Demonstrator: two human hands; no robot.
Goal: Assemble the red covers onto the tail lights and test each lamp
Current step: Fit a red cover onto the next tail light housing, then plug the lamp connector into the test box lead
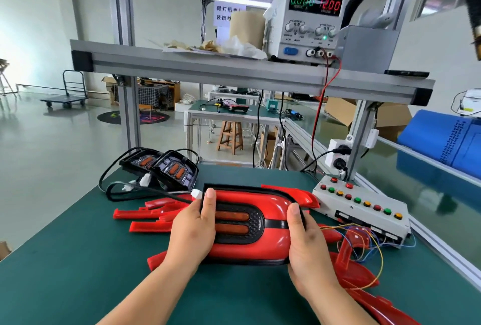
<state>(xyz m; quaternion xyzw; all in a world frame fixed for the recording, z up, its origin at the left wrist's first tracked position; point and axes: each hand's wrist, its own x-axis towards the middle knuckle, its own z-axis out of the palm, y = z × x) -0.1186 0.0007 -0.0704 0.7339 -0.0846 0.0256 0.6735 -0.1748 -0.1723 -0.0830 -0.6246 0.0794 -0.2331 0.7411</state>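
Above the green tabletop (78, 259), centre: one tail light (242, 223), red cover (250, 247) fitted. The left hand (192, 231) and right hand (309, 244) grip opposite ends, thumbs on top. Probably light, rigid, glossy and slippery; best held by its ends.

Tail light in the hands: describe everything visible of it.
The tail light is a long, rounded lamp held face up over the green table. A glossy red cover sits on its black base, whose rim shows round the edge. A black mesh-look panel at the left holds two unlit amber lenses; a black band crosses the middle. The left hand and right hand hold its ends, thumbs on top. A white connector lies at its far left corner.
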